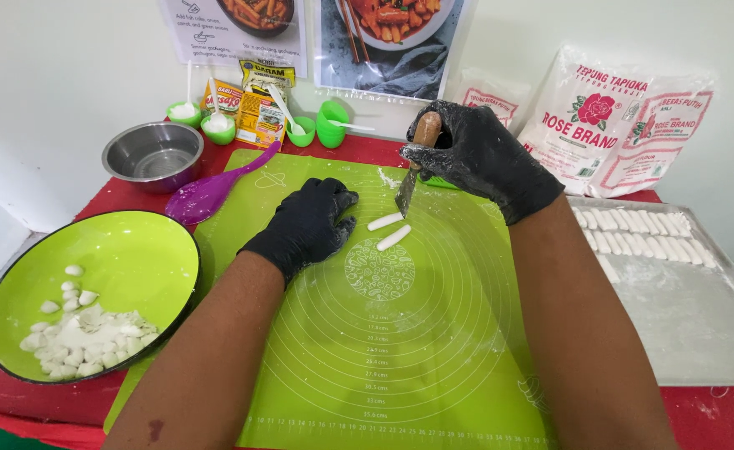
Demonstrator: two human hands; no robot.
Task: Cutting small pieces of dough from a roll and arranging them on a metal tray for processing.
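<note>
2 dough sticks (389,230) are lying on the green mat (434,333). Right hand (475,154) is gripping a knife (409,187), tip down just beside them. Left hand (309,225) is resting half-curled, holding nothing, on the mat nearby.

We see a big round green bowl (134,258) with white dough bits on our left. Behind it sits a shiny metal bowl (152,152) beside a purple plastic spatula (209,193). Small green cups (330,123) stand by the wall. A flat metal tray (692,325) holds rows of white sticks.
</note>
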